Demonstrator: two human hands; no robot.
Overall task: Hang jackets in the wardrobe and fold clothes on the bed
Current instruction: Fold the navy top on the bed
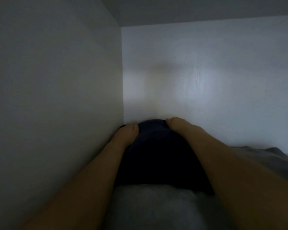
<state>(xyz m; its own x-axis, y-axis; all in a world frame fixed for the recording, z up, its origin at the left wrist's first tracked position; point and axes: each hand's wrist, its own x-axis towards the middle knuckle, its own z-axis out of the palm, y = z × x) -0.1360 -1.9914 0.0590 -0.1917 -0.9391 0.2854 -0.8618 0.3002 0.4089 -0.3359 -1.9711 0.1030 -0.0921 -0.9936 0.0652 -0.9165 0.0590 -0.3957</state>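
Note:
A dark navy folded garment (156,156) lies inside a dim white wardrobe compartment, pushed toward the back left corner. My left hand (126,133) holds its far left edge, thumb on top, next to the left side panel. My right hand (178,124) holds its far right edge close to the back panel. Both forearms reach in along the garment's sides. The fingers are hidden under the cloth. A pale grey fluffy garment (150,201) lies below the near end of the navy one.
The left side panel (56,97) and back panel (206,80) of the wardrobe close the space, with a top board (189,10) overhead. A grey folded cloth (264,156) lies to the right of my right arm.

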